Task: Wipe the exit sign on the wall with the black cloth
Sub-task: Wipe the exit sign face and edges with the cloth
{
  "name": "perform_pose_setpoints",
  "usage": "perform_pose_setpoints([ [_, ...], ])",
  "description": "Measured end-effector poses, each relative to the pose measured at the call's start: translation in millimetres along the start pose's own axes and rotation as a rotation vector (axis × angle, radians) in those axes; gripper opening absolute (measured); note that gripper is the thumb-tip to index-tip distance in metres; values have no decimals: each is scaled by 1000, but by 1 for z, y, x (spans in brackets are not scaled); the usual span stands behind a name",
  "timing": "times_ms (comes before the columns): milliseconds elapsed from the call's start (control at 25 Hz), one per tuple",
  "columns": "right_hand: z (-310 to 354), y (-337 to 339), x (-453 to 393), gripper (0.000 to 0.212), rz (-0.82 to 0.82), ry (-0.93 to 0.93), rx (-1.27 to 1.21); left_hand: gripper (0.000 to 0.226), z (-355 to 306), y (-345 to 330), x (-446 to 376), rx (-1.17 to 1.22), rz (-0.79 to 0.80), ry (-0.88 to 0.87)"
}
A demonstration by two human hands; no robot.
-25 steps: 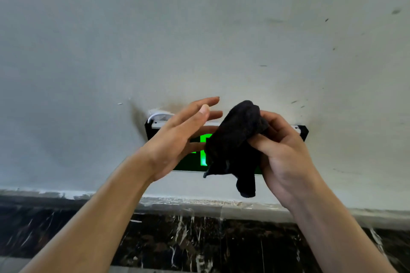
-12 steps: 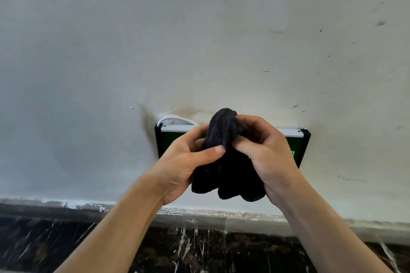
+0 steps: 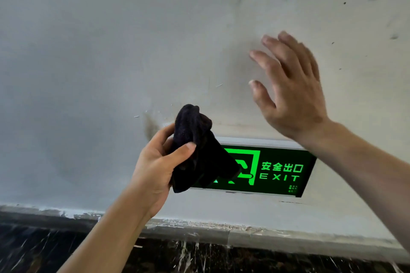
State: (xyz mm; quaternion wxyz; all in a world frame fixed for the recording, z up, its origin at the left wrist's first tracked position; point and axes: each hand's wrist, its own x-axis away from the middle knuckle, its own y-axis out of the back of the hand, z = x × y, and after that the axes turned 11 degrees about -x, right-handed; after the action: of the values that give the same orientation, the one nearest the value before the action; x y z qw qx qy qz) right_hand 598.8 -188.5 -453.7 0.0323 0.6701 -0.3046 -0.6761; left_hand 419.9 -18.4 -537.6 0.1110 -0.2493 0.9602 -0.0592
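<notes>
one black cloth (left hand gripping), one exit sign.

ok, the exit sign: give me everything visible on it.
The exit sign is a flat rectangular panel with a dark face, mounted low on the pale wall. It is lit, showing a green running-figure pictogram, Chinese characters and "EXIT", with small illegible print at lower right. A pale strip runs along its top edge. The black cloth, held in the left hand, covers its left end; contact is unclear.
</notes>
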Motion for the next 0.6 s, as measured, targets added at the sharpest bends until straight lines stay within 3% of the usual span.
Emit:
perform_pose_setpoints([
  [160, -37, -16, -14, 62, 112, 168, 270, 56, -2, 20, -3, 13, -131, -53],
  [280, -46, -29, -13, 66, 36, 238, 365, 44, -5, 41, -4, -72, -258, -112],
  [360, -50, -35, -14, 67, -26, 277, 397, 50, -8, 56, -3, -257, -393, -210],
  [480, -53, -38, -13, 69, -61, 290, 402, 58, -3, 67, -6, -715, -606, -373],
  [600, -54, -38, -12, 70, -48, 275, 391, 60, 20, 57, -11, -917, -601, -340],
])
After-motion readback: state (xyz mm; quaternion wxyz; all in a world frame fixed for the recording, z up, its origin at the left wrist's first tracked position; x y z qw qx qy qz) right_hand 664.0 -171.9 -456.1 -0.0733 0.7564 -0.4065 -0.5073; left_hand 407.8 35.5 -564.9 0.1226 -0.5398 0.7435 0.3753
